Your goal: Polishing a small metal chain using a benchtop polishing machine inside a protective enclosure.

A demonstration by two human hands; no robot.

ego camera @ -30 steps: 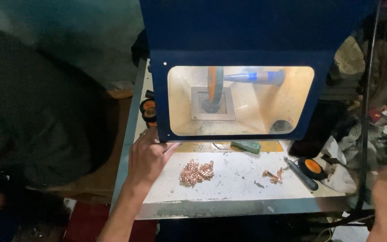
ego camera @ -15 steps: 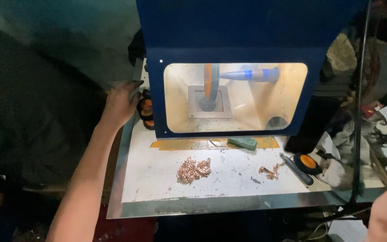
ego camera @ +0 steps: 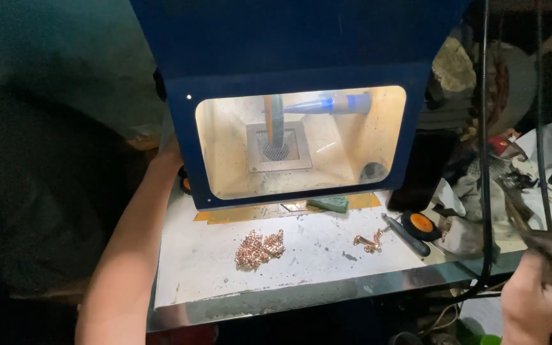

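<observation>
The left hand (ego camera: 170, 156) is reaching round the left side of the blue cabinet (ego camera: 301, 38), beside an orange-and-black knob (ego camera: 185, 183). Its fingers are hiding behind the cabinet's edge, so I cannot tell how far open it is or whether it is gripping anything. It looks like this hand is working something on the cabinet's side, not the pieces on the desk (ego camera: 199, 271).

The pile of copper-coloured chains (ego camera: 259, 248) is lying untouched on the desk in front of the lit window (ego camera: 301, 140), well apart from both hands. A smaller chain cluster (ego camera: 370, 241) is lying further right, near a dark-handled tool (ego camera: 406, 234). Picking up the chains would call for bringing the left hand back round to the front.

At the lower right, the right hand (ego camera: 536, 300) is curling closed around a dark strip (ego camera: 547, 246), off the desk.
</observation>
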